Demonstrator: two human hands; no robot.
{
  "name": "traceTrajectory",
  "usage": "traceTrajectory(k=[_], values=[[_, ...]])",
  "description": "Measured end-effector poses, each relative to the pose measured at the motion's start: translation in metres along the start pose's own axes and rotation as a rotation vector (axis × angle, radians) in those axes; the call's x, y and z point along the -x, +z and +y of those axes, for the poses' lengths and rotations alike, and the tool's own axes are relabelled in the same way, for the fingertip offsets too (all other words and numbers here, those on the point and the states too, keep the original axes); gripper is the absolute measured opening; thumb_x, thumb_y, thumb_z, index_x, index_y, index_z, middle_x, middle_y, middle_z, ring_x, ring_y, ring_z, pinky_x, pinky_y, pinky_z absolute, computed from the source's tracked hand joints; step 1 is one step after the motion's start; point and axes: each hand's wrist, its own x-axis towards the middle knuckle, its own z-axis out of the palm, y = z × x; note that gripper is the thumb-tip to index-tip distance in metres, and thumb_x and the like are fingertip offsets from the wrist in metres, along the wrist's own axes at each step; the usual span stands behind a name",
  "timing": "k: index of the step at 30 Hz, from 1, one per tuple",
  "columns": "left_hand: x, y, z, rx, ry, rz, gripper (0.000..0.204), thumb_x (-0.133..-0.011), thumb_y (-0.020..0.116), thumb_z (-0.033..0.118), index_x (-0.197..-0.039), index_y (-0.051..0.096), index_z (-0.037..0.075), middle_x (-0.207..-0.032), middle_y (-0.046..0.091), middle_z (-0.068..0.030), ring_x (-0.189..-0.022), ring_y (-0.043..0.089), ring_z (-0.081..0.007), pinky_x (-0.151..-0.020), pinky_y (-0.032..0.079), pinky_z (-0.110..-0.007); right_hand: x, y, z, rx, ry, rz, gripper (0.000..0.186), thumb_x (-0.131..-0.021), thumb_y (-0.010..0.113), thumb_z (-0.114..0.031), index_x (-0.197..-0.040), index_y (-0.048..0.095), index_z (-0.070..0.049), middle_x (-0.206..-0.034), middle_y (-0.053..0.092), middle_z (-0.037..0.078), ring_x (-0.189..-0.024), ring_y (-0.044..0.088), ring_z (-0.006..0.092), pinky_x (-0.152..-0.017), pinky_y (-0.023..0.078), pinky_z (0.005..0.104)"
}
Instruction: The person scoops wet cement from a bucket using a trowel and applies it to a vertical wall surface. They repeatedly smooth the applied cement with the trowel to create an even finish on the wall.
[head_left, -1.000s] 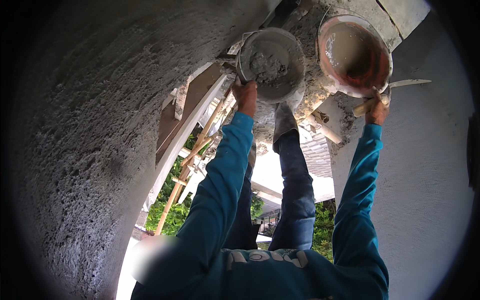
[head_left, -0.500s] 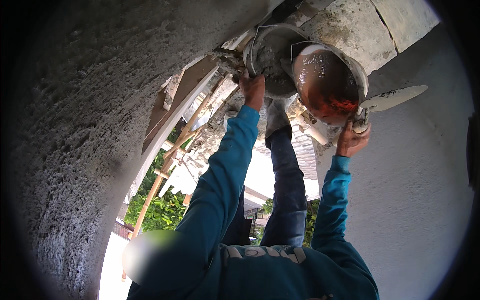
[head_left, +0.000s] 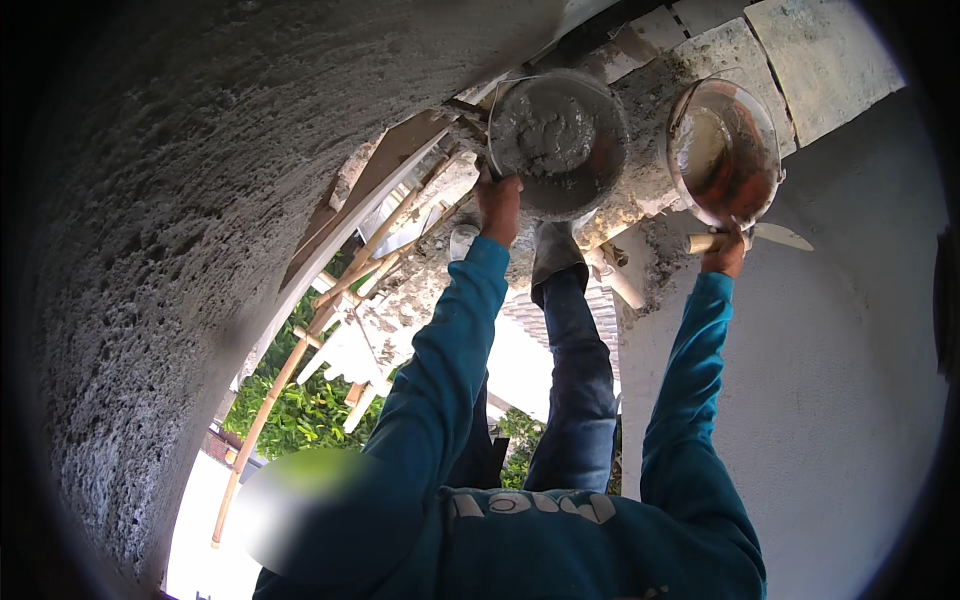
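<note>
The mortar bucket [head_left: 560,196] is held near the top of the view by the left hand [head_left: 499,208], whose fingers are closed on the near left part of its rim; grey, wet mortar [head_left: 553,125] is held inside, with a rough, lumpy surface. The water bucket [head_left: 750,150], well to the right of it, is gripped at its near rim by the right hand [head_left: 724,255]; a trowel [head_left: 786,238] is clasped in that same hand, with its wooden handle pointed left and its pale blade pointed right; murky liquid and reddish-brown inner walls are shown in this bucket. The hands are kept well apart, and each is clamped on its own bucket; whether the buckets are borne by anything beneath cannot be told. A boot [head_left: 560,262] is seen just below the mortar bucket; the left side is filled by a rough grey wall [head_left: 170,260], the right by a smoother wall [head_left: 810,390]; bamboo poles [head_left: 262,430] and foliage [head_left: 310,408] are seen lower left; pale slabs [head_left: 822,55] are seen at upper right.
</note>
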Motion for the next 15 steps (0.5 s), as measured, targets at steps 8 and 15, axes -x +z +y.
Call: traceTrajectory(k=[8, 15], values=[[0.014, -0.035, 0.021, 0.039, 0.110, -0.114, 0.042, -0.069, 0.057, 0.000, -0.111, 0.063, 0.003, -0.087, 0.058, 0.0000, -0.075, 0.051, -0.0109, -0.066, 0.042, -0.027, -0.177, -0.019, 0.070, 0.478, -0.229, -0.299, 0.030, -0.085, 0.061, -0.007, -0.114, 0.063, 0.000, -0.100, 0.069, 0.014, -0.090, 0.067, 0.0251, -0.080, 0.053, 0.0320], [0.064, -0.111, 0.012, 0.074, -0.024, 0.041, 0.051, -0.071, 0.056, 0.001, -0.121, 0.060, 0.004, -0.097, 0.064, -0.0009, -0.084, 0.055, -0.0132, -0.073, 0.046, -0.029, -0.076, 0.050, 0.103, -0.169, 0.461, -0.050, 0.049, -0.103, 0.040, -0.033, -0.139, 0.037, 0.000, -0.121, 0.060, 0.021, -0.108, 0.063, 0.0377, -0.094, 0.051, 0.0502]])
